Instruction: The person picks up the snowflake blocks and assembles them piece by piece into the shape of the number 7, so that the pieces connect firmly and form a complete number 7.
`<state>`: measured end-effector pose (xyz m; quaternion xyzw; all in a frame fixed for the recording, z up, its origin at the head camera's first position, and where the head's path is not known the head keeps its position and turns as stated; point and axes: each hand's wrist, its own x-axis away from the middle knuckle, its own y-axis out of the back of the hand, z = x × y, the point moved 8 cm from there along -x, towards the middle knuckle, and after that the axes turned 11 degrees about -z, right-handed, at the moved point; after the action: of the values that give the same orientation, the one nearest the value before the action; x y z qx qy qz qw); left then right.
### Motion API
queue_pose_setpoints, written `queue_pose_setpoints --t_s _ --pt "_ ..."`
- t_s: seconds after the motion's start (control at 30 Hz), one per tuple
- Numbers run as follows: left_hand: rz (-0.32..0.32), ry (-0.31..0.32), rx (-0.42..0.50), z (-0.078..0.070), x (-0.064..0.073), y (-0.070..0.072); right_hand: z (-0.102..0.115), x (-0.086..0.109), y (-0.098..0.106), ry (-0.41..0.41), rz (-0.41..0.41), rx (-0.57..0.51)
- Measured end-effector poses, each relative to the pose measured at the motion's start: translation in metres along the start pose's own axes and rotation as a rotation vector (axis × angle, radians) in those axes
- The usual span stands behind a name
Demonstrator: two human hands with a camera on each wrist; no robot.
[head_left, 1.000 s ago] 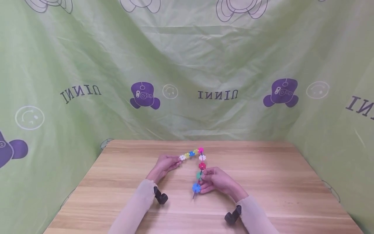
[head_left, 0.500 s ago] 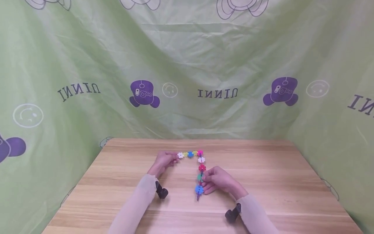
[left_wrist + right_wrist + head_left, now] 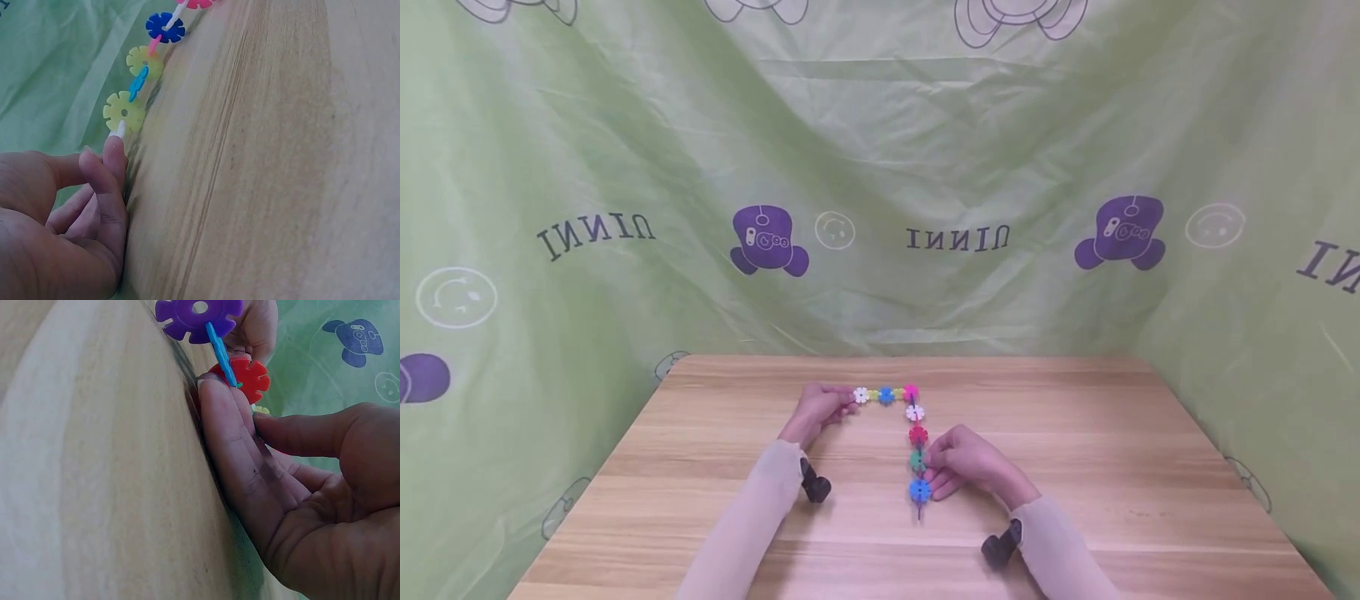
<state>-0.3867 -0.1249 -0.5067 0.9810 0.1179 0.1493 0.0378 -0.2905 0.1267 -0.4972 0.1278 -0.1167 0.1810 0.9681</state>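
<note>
A chain of interlocking snowflake discs (image 3: 918, 435) in mixed colours forms a bent shape with a square corner at a pink disc (image 3: 911, 392). My left hand (image 3: 820, 410) pinches the white disc (image 3: 861, 396) at the short arm's left end. Yellow discs (image 3: 124, 112) and a blue disc (image 3: 165, 28) run on from those fingers in the left wrist view. My right hand (image 3: 972, 460) pinches the long arm at the green disc (image 3: 918, 461), with fingers beside the blue disc (image 3: 920, 490) near its front end. In the right wrist view my fingers partly cover the red disc (image 3: 249, 380).
The chain lies on or just above a wooden table (image 3: 1075, 417); which one, I cannot tell. A green printed cloth (image 3: 880, 167) hangs behind and at both sides. Black wrist cameras (image 3: 1000, 547) sit on both sleeves.
The chain's front end has swung right and the long arm now runs straighter toward me. My left hand has shifted slightly left and back, levelling the short arm. Both hands keep their grip.
</note>
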Motion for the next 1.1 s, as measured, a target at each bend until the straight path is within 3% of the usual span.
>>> queue_pose_setpoints --t_s 0.53,0.8,1.1 --pt "0.026 -0.019 0.019 0.006 0.001 -0.007 -0.006 0.003 0.005 0.007 -0.019 0.047" --pt "0.047 -0.061 0.007 0.002 -0.001 0.002 -0.011 -0.007 0.028 0.005 -0.105 0.084" --pt "0.035 -0.074 -0.053 0.011 0.005 0.018 -0.015 -0.013 0.064 0.055 -0.231 0.029"
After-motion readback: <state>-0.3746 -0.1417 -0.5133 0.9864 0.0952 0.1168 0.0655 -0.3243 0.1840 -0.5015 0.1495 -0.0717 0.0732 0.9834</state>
